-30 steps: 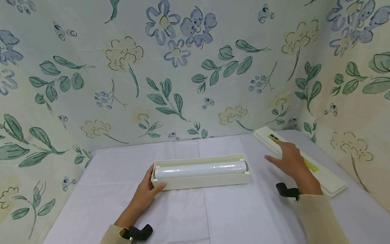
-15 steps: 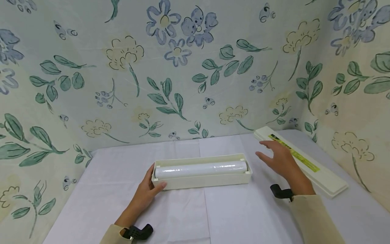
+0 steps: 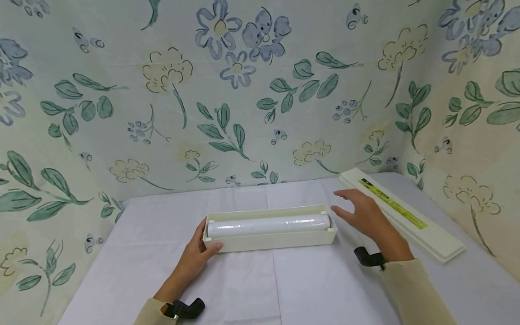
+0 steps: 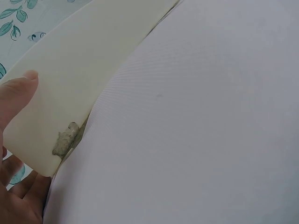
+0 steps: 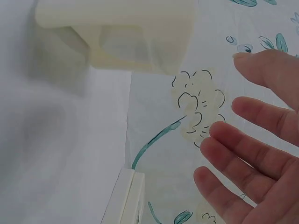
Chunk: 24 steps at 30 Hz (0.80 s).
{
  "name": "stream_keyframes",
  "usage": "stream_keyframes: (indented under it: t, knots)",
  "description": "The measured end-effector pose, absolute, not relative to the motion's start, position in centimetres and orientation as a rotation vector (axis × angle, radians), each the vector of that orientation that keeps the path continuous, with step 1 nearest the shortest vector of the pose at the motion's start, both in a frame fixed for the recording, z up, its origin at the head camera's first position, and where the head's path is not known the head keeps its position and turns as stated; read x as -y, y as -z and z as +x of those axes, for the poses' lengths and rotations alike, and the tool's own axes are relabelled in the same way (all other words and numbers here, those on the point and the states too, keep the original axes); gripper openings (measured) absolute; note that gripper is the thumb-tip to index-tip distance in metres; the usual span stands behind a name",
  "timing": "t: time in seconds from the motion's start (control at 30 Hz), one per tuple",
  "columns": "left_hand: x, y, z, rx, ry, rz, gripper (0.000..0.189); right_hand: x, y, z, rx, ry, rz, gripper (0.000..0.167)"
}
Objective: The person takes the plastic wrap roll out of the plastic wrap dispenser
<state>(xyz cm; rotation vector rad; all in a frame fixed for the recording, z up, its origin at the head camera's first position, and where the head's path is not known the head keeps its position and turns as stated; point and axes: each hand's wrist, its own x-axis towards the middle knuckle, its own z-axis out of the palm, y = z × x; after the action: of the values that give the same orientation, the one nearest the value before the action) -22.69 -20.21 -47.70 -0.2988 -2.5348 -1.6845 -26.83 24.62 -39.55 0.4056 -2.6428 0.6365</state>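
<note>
A long cream cling film box (image 3: 272, 242) lies lidless on the table, with a glossy white roll (image 3: 268, 225) inside. My left hand (image 3: 195, 257) grips its left end, thumb on the front wall and fingers behind. In the left wrist view that thumb (image 4: 18, 95) presses the box's front wall (image 4: 79, 60), which has a grey, rough patch low down. My right hand (image 3: 361, 214) hovers between the box and its lid (image 3: 430, 241), fingers spread. The right wrist view shows this hand (image 5: 261, 182) apart from the box's right end (image 5: 117, 18), holding nothing.
The lid lies slanted on the right side of the table, with a yellow-green label (image 3: 394, 205). A white cloth (image 3: 243, 289) covers the table. Flower-patterned fabric (image 3: 260, 90) hangs close behind and to the right.
My right hand has moved left from over the lid toward the box's right end, baring the lid's label. The left hand and box have stayed in place.
</note>
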Motion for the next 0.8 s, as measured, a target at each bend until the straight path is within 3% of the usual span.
stream_keyframes:
  t: [0.8]
  knots:
    - [20.4, 47.7, -22.8, 2.541, 1.727, -0.271, 0.090, -20.6, 39.9, -25.9, 2.664, -0.724, 0.643, 0.047]
